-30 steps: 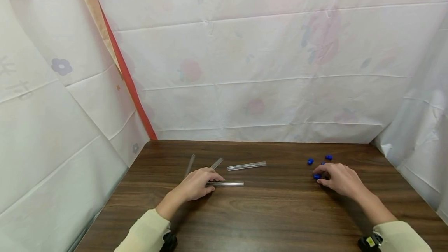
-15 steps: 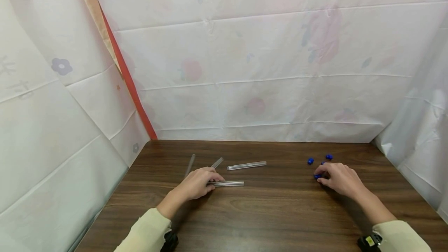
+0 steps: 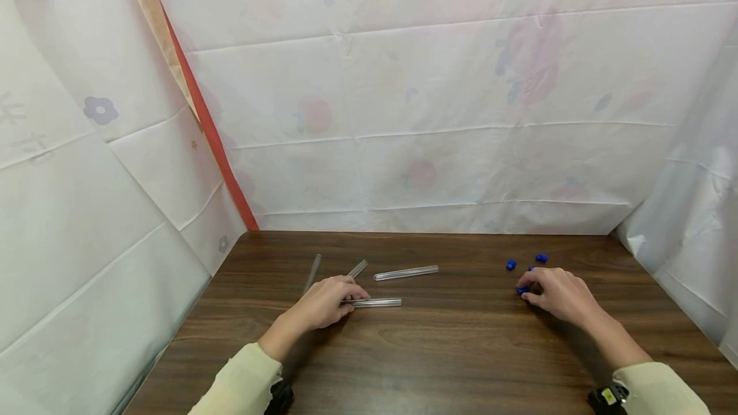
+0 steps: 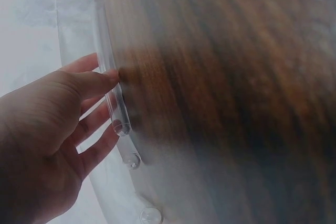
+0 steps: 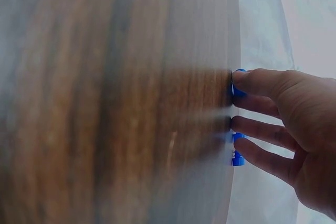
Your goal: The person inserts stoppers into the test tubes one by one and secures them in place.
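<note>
My left hand (image 3: 327,301) pinches a clear test tube (image 3: 378,303) that lies crosswise on the table, its free end pointing right. In the left wrist view, the thumb lies on one side of this tube (image 4: 124,111) and fingers show behind it; its rounded end is toward the bottom. Over on the right, my right hand (image 3: 564,296) holds a small blue cap (image 3: 522,290) between thumb and fingertips, low at the tabletop. The right wrist view shows that cap (image 5: 239,91) partly covered by the thumb. Another blue cap (image 5: 238,158) appears beyond the lower fingers.
More clear tubes lie behind the left hand: one at the left (image 3: 313,272), a partly hidden tube (image 3: 359,268), and a tube in the middle (image 3: 406,273). Loose blue caps (image 3: 511,265) lie behind the right hand. White sheeting (image 3: 426,146) surrounds the dark wooden table (image 3: 450,364).
The left thumb and fingers have closed slightly around the tube, covering more of its left part. The right hand stays almost still at the blue cap.
</note>
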`<state>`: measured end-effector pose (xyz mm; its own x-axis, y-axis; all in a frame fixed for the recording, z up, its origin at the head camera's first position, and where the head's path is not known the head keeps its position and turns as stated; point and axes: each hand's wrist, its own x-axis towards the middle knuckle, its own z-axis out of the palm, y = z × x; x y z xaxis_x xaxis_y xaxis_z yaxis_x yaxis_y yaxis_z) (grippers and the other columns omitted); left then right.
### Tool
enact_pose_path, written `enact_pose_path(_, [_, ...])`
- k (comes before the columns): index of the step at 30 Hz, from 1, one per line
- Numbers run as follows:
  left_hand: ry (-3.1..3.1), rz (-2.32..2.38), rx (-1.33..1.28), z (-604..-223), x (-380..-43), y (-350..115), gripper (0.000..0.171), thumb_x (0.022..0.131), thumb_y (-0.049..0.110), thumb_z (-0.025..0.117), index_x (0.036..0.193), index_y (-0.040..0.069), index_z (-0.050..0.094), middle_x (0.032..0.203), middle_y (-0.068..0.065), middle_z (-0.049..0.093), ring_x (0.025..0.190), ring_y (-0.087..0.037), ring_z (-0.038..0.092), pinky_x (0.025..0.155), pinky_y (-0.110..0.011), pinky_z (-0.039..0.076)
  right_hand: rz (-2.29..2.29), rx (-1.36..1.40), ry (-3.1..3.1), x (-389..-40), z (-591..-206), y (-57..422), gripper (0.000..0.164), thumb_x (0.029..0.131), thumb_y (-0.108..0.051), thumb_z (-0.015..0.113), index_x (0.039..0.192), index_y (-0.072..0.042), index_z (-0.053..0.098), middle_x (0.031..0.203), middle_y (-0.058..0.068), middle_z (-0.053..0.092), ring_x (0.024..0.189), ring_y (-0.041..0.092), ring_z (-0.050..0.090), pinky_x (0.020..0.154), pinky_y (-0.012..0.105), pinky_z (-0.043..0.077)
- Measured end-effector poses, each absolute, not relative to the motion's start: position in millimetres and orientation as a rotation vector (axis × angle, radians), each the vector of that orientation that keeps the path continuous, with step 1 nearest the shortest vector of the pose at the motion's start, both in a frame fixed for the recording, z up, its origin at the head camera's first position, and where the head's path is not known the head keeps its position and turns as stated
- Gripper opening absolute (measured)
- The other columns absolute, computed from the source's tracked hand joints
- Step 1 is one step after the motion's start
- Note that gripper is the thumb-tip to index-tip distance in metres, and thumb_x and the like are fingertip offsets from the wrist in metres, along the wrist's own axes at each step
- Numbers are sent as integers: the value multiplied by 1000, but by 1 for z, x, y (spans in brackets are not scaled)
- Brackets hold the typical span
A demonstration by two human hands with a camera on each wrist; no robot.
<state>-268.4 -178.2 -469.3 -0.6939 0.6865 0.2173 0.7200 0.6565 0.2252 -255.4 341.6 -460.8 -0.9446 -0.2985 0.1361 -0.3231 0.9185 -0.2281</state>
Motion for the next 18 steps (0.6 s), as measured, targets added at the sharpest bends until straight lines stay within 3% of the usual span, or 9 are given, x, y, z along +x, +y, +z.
enact_pose_path(18, [-2848,-433,-1087,-463,-265,-175,34,98,3,83,125,23,85,108,4,78,97,-14,76,75,-26,58,399,490,-2947,-255,-463,341,12,94,-22,90,105,-23,86,95,-9,81,79,5,69,65,34,54])
